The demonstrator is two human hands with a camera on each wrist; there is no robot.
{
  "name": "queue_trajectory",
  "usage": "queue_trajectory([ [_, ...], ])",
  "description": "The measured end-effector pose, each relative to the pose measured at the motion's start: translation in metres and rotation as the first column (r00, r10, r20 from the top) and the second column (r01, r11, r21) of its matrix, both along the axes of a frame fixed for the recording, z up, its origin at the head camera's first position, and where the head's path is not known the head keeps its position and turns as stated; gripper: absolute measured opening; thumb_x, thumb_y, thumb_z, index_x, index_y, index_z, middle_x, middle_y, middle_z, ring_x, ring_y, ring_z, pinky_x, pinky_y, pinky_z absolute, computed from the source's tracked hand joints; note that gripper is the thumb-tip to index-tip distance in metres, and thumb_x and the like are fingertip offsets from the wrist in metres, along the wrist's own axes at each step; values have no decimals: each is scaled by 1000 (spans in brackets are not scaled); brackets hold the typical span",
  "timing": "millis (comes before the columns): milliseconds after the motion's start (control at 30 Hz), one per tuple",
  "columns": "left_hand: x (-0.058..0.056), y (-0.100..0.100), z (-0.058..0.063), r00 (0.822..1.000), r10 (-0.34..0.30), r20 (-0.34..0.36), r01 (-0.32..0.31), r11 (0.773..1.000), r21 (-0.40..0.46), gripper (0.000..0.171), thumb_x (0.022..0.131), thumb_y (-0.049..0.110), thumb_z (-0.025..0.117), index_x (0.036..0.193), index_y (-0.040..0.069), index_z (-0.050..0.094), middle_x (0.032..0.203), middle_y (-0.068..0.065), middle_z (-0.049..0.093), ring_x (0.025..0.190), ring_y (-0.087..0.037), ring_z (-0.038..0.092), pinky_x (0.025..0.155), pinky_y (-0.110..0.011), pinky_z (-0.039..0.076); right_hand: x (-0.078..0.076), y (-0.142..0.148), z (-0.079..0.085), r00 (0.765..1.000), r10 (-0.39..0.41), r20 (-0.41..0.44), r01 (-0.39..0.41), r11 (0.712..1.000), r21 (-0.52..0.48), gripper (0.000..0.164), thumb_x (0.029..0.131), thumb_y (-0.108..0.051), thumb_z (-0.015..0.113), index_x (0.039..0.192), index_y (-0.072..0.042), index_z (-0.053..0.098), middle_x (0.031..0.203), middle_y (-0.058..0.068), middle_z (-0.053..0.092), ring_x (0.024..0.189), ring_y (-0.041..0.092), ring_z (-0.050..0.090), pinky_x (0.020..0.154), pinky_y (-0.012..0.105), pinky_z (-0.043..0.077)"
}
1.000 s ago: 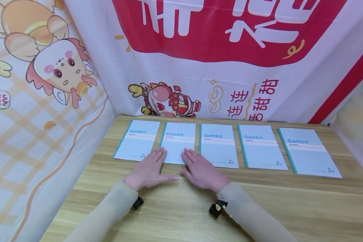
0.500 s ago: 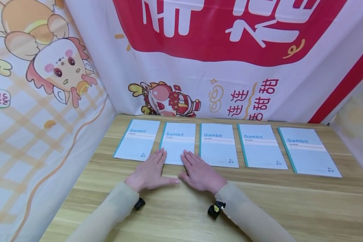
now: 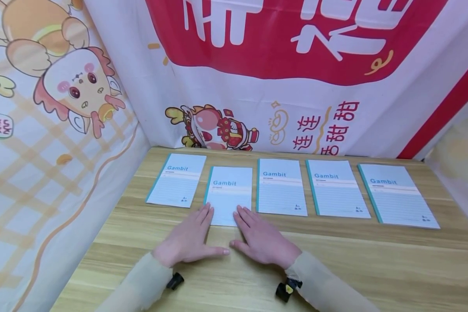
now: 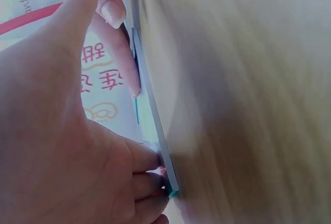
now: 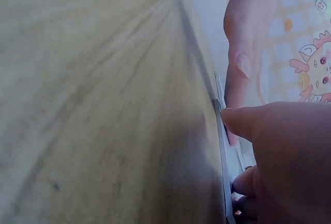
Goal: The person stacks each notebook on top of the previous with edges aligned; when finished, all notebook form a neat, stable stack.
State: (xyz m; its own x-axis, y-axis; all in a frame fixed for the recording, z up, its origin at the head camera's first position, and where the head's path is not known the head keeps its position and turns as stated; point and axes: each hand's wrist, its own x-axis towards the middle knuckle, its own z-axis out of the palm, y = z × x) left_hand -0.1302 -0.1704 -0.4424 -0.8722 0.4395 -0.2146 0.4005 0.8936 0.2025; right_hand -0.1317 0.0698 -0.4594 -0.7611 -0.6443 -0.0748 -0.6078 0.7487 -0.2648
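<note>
A light blue Gambit notebook point(image 3: 231, 197), second from the left, lies flat on the table with its front edge nearer me than its neighbours'. My left hand point(image 3: 188, 239) touches its lower left corner with straight fingers, the thumb pointing inward. At the lower right corner, the extended fingers of my right hand point(image 3: 264, 240) lie on the cover. Both thumbs are spread over the wood in front of it. From the left wrist, the notebook's thin edge point(image 4: 158, 123) shows along the left fingertips. The right wrist view has the same notebook edge point(image 5: 224, 162) beside the right fingers.
Matching notebooks stand in the row: one at the far left point(image 3: 177, 181), then three to the right, a middle one point(image 3: 281, 186), another point(image 3: 337, 188) and the rightmost point(image 3: 398, 197). A printed cloth point(image 3: 226, 86) hangs behind the wooden table point(image 3: 335, 264), another at left point(image 3: 62, 173).
Both hands have drawn back toward me, and the second notebook has slid with them, out of line with the row. The other notebooks have stayed put.
</note>
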Motion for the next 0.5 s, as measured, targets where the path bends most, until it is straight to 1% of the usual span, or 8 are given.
queue_trajectory([
  [67,3,-1,0,1000,-1,4,1,1000,12,126,77,92,48,159,0,25,166,-18,17,152,-31,18,121,-47,23,3,1,1,1000,0,9,0,1000,-18,80,105,-59,41,160,-4,25,167,14,14,153,31,14,122,44,17],
  [133,3,-2,-1,1000,6,8,-7,999,44,124,77,92,49,159,1,28,166,-17,18,151,-31,20,120,-48,24,4,2,2,1000,-8,12,9,999,-45,80,104,-59,42,160,-4,27,167,14,16,152,31,16,122,45,18],
  [200,0,-3,-1,1000,23,-2,-23,995,96,119,78,90,51,158,3,33,165,-17,23,150,-32,24,119,-50,26,3,2,2,999,-32,15,33,995,-89,81,103,-61,43,159,-4,30,166,13,21,151,30,21,121,45,22],
  [267,-5,-5,-1,998,59,-5,-57,983,177,112,81,86,54,157,5,38,163,-16,29,148,-32,29,118,-50,29,1,2,2,997,-71,28,74,986,-151,82,101,-63,46,159,-6,32,165,12,25,150,29,25,120,45,25],
  [300,-8,-7,-1,997,81,-4,-78,970,230,108,82,82,57,156,5,39,161,-17,32,147,-33,32,117,-52,30,-1,2,2,995,-95,38,100,978,-184,83,100,-64,48,159,-7,33,164,12,27,149,29,28,119,44,27],
  [367,-14,-8,-1,991,134,6,-128,936,328,99,86,75,61,155,5,42,159,-17,37,144,-35,36,116,-53,32,-4,3,3,986,-146,78,161,952,-261,83,99,-62,54,158,-7,35,162,11,32,147,28,32,117,44,31],
  [433,-19,-10,-1,981,190,45,-191,889,417,92,90,66,65,155,4,41,157,-18,39,144,-36,36,116,-54,32,-7,4,2,972,-197,130,230,916,-329,81,98,-58,60,157,-7,38,160,12,36,145,28,36,115,45,34],
  [500,-22,-12,0,965,242,98,-259,837,482,87,94,60,66,154,2,41,156,-19,40,143,-38,37,115,-56,32,-9,6,2,953,-237,187,293,876,-384,78,97,-53,64,156,-6,40,158,12,40,144,28,38,115,46,35],
])
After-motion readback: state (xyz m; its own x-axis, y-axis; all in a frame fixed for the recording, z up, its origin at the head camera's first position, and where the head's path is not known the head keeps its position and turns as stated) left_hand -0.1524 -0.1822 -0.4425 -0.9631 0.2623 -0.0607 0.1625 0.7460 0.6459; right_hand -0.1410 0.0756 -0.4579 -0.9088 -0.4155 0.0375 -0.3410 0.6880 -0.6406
